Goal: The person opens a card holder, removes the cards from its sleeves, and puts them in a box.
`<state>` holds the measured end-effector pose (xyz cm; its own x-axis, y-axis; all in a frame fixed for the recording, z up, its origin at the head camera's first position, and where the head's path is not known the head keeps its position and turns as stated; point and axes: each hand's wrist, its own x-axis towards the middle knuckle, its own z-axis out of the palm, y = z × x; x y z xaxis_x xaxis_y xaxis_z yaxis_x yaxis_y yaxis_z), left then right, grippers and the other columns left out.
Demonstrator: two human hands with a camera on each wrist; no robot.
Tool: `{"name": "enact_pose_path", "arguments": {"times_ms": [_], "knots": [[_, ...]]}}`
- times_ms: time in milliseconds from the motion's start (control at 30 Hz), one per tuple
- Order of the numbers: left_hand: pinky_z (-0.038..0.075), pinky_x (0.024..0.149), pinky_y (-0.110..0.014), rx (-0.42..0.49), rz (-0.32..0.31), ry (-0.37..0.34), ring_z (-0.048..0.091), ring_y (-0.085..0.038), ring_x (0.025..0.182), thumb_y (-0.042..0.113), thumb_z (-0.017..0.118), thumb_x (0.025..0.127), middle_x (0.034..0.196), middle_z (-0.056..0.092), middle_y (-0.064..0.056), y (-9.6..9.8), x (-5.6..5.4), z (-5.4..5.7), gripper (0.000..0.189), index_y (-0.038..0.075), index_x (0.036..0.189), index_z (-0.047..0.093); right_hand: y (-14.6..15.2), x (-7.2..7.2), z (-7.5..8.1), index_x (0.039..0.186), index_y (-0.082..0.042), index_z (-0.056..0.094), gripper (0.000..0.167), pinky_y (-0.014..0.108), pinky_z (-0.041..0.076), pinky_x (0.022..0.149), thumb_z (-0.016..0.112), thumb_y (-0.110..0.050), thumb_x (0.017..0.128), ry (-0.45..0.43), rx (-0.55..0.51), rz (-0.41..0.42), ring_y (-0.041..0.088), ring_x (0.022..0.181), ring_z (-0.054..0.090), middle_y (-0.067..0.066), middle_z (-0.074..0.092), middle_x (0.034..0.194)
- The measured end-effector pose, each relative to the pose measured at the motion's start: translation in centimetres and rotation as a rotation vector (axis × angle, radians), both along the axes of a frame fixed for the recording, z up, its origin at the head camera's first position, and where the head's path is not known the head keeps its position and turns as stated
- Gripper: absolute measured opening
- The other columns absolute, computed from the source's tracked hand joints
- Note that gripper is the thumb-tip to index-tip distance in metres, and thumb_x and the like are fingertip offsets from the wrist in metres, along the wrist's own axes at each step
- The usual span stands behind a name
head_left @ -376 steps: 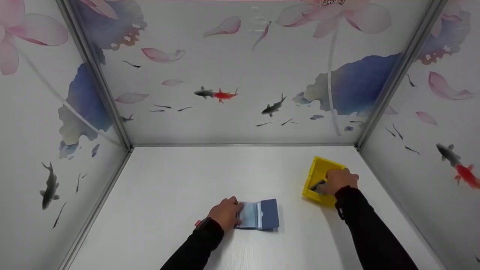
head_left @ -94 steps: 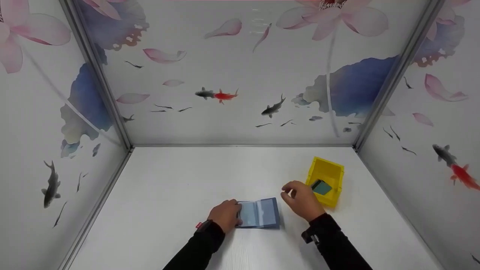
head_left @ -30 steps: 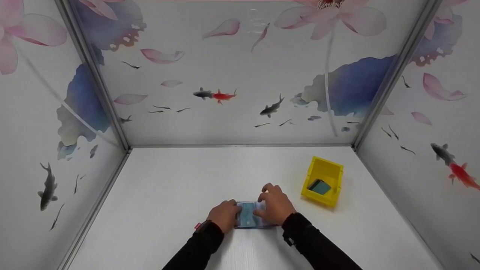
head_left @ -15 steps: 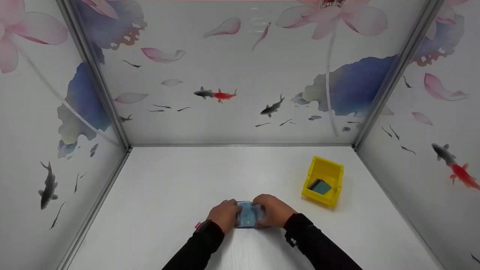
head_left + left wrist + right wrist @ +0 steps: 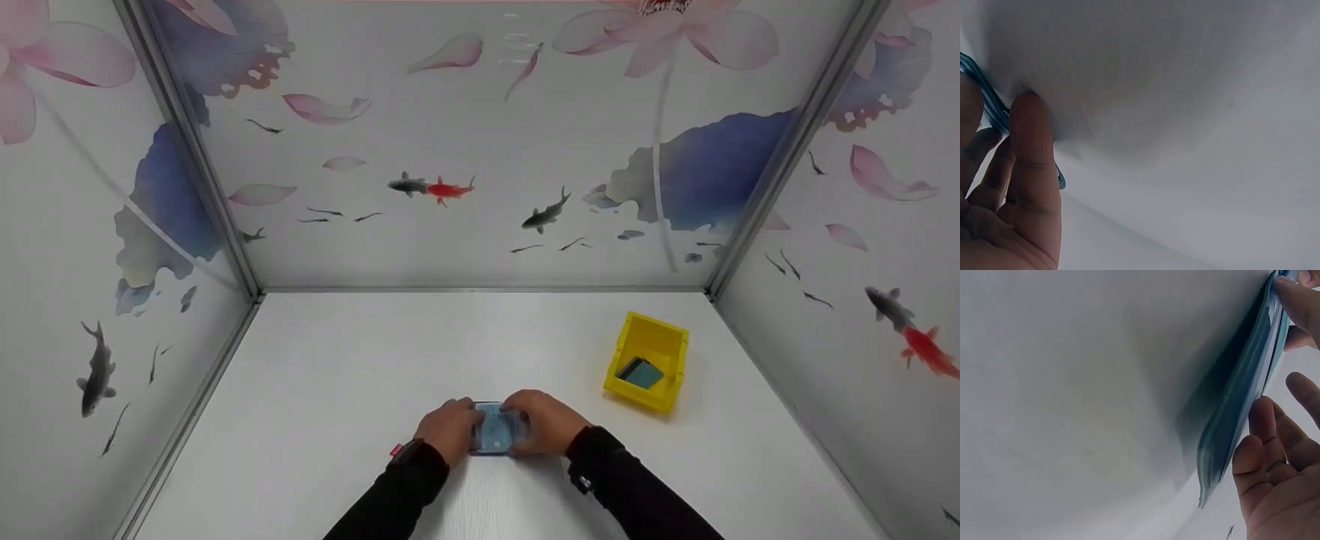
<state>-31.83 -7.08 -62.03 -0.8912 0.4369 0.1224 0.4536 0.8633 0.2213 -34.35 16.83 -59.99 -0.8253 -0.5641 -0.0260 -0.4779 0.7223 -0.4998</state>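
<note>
A blue card holder (image 5: 493, 429) with clear sleeves lies open on the white table, between my hands in the head view. My left hand (image 5: 446, 431) grips its left edge; the left wrist view has the thumb and fingers of that hand around the thin blue edge (image 5: 995, 107). From the right, my right hand (image 5: 549, 421) spans the holder's height with thumb and index finger and covers its right half. In the right wrist view, the fingertips (image 5: 1248, 455) touch the edge of the layered leaves (image 5: 1230, 410). Whether a loose card is between them, I cannot tell.
A yellow bin (image 5: 679, 337) stands to the right on the tabletop (image 5: 360, 345), and dark and green cards (image 5: 643, 373) lie inside it. White panels printed with fish and lotus flowers enclose the table at the back and both sides.
My right hand was in the yellow bin, then moved left to the card holder and settled on its right half. My left hand has kept its hold on the left edge.
</note>
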Motion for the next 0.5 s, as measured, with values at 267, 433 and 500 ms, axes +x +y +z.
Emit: {"name": "enact_pose_path", "arguments": {"times_ms": [267, 433, 500], "knots": [[0.064, 0.090, -0.037, -0.029, -0.015, 0.031, 0.072, -0.022, 0.105, 0.021, 0.096, 0.093, 0.122, 0.078, -0.006, -0.01, 0.14, 0.05, 0.043, 0.017, 0.134, 0.084, -0.17, 0.22, -0.12, 0.138, -0.011, 0.078, 0.060, 0.045, 0.061, 0.114, 0.102, -0.026, 0.085, 0.071, 0.035, 0.059, 0.019, 0.122, 0.069, 0.004, 0.076, 0.138], [0.064, 0.092, -0.038, -0.036, -0.013, 0.028, 0.072, -0.023, 0.105, 0.018, 0.095, 0.093, 0.123, 0.078, -0.008, 0.07, 0.26, 0.33, 0.043, 0.015, 0.135, 0.083, -0.09, 0.22, -0.20, 0.138, -0.010, 0.077, 0.060, 0.043, 0.062, 0.110, 0.101, -0.028, 0.086, 0.098, 0.046, 0.078, 0.019, 0.120, 0.068, 0.004, 0.074, 0.138], [0.064, 0.094, -0.039, -0.035, -0.008, 0.019, 0.073, -0.024, 0.107, 0.017, 0.095, 0.094, 0.125, 0.079, -0.008, 0.11, 0.34, 0.47, 0.044, 0.015, 0.136, 0.083, -0.06, 0.20, -0.11, 0.138, -0.011, 0.077, 0.060, 0.042, 0.062, 0.110, 0.101, -0.029, 0.086, 0.090, 0.050, 0.075, 0.017, 0.119, 0.068, 0.003, 0.074, 0.137]]}}
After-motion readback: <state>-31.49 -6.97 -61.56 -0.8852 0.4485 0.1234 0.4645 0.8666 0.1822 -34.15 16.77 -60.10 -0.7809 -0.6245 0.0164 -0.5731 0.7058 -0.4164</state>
